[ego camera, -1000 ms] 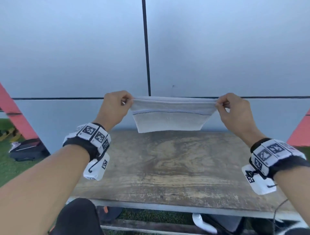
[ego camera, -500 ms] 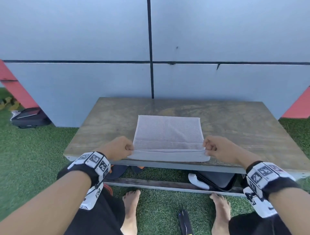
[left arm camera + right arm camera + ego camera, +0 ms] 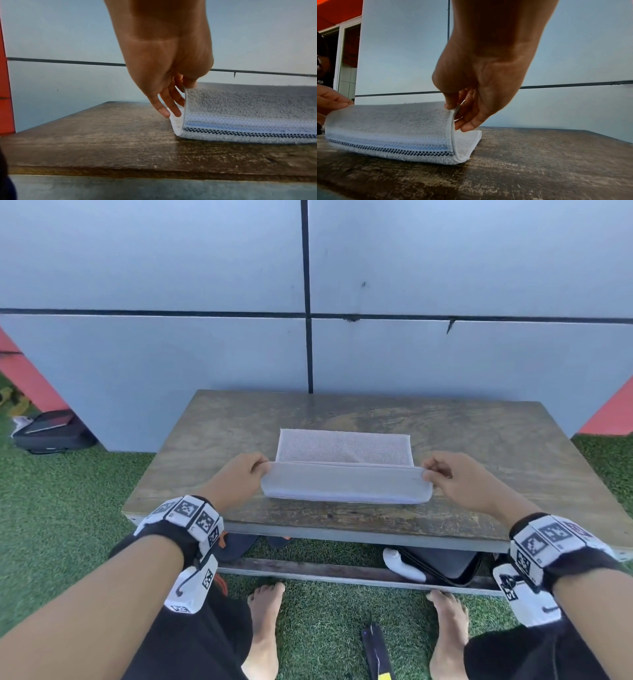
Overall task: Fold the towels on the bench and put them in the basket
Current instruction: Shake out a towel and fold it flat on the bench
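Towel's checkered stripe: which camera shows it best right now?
Right wrist view: the stripe runs sharp along the towel near its fold. Left wrist view shows it too, cut off at the frame edge. Head view barely shows it.

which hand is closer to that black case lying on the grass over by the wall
Left. The left hand pinches the towel's left end, on the black case's side; the right hand pinches the far end.

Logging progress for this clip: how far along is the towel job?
Done: the towel lies flat on the bench. In hand: left hand and right hand pinch its near edge, lifted and curling toward the far side. Left: finish the fold, then basket it; no basket is in view.
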`<action>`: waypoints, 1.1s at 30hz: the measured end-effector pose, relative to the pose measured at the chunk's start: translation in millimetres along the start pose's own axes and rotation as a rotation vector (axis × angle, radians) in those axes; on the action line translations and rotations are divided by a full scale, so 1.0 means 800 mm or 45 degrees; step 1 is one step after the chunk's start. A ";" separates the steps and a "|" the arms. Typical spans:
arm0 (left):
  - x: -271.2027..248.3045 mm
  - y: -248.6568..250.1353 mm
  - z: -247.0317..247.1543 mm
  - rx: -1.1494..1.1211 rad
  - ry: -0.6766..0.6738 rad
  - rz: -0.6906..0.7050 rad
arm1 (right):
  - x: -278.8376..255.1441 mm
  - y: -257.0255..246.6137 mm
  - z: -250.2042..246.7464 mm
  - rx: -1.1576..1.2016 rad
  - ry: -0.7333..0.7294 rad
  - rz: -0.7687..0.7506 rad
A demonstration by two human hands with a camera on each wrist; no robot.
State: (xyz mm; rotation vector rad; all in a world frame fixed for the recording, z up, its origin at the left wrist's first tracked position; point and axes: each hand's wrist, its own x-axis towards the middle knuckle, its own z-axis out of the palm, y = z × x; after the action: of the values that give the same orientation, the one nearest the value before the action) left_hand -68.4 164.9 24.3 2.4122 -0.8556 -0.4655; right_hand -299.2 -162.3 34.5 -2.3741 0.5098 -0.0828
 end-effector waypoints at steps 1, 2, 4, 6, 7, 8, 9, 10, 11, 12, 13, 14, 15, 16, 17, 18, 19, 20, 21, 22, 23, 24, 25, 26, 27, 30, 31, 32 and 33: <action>0.000 0.003 0.000 -0.033 0.014 -0.001 | 0.000 0.000 0.001 0.016 0.014 0.007; 0.000 0.006 -0.001 -0.071 0.021 -0.004 | 0.000 0.001 0.002 0.042 0.017 0.019; -0.002 0.013 0.000 -0.141 0.017 -0.013 | -0.002 0.000 0.002 0.128 -0.017 0.064; -0.004 0.018 0.000 -0.146 -0.012 -0.031 | -0.005 -0.002 0.003 0.307 -0.092 0.149; -0.004 0.018 0.001 -0.131 -0.038 -0.039 | -0.006 -0.003 0.002 0.393 -0.135 0.202; -0.003 0.016 0.003 -0.116 -0.067 -0.048 | -0.006 -0.003 0.001 0.446 -0.173 0.248; -0.001 0.011 0.004 -0.110 -0.102 -0.066 | -0.006 -0.003 0.000 0.451 -0.206 0.279; 0.000 0.007 0.005 -0.114 -0.135 -0.088 | -0.005 -0.001 -0.001 0.429 -0.236 0.296; 0.001 0.003 0.006 -0.125 -0.173 -0.117 | -0.004 0.000 -0.001 0.401 -0.268 0.306; 0.002 0.001 0.007 -0.134 -0.213 -0.138 | -0.004 0.001 -0.003 0.379 -0.296 0.313; 0.001 0.000 0.007 -0.139 -0.252 -0.152 | -0.004 0.000 -0.003 0.360 -0.322 0.321; 0.000 -0.001 0.008 -0.147 -0.284 -0.156 | -0.003 -0.001 -0.003 0.344 -0.343 0.332; 0.000 -0.002 0.008 -0.163 -0.310 -0.162 | -0.003 -0.003 -0.003 0.329 -0.355 0.342; -0.001 -0.004 0.009 -0.183 -0.336 -0.171 | -0.002 -0.005 -0.003 0.319 -0.364 0.350; -0.001 -0.006 0.010 -0.194 -0.356 -0.171 | 0.000 -0.006 -0.002 0.311 -0.369 0.358; -0.001 -0.009 0.010 -0.189 -0.362 -0.164 | 0.001 -0.007 -0.001 0.305 -0.371 0.366; 0.001 -0.012 0.010 -0.171 -0.343 -0.155 | 0.004 -0.007 0.001 0.296 -0.372 0.376; 0.002 -0.014 0.010 -0.138 -0.303 -0.145 | 0.008 -0.004 0.003 0.290 -0.363 0.383; 0.005 -0.016 0.010 -0.099 -0.249 -0.130 | 0.012 0.000 0.005 0.262 -0.339 0.375; 0.008 -0.017 0.010 -0.054 -0.192 -0.108 | 0.017 0.004 0.007 0.202 -0.292 0.348; 0.011 -0.017 0.010 -0.027 -0.147 -0.092 | 0.022 0.008 0.008 0.117 -0.237 0.309; 0.015 -0.017 0.011 -0.027 -0.113 -0.072 | 0.028 0.011 0.010 0.026 -0.180 0.272; 0.020 -0.017 0.011 -0.034 -0.081 -0.060 | 0.034 0.012 0.011 -0.046 -0.123 0.246; 0.026 -0.017 0.012 -0.026 -0.048 -0.066 | 0.040 0.013 0.012 -0.087 -0.064 0.227; 0.031 -0.015 0.013 -0.017 -0.015 -0.072 | 0.046 0.014 0.014 -0.104 -0.010 0.211; 0.053 -0.013 0.017 0.017 0.063 -0.091 | 0.069 0.015 0.021 -0.094 0.101 0.213; 0.059 -0.013 0.018 0.031 0.082 -0.082 | 0.077 0.017 0.023 -0.098 0.121 0.216; 0.065 -0.014 0.019 0.052 0.094 -0.079 | 0.085 0.018 0.025 -0.106 0.132 0.222; 0.069 -0.016 0.020 0.070 0.097 -0.084 | 0.092 0.019 0.028 -0.115 0.133 0.226</action>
State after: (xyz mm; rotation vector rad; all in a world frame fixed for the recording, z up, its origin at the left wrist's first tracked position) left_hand -28.9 130.9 -4.1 2.4976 -0.7674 -0.3768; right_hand -232.0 -186.7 1.8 -2.4100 0.7870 -0.1054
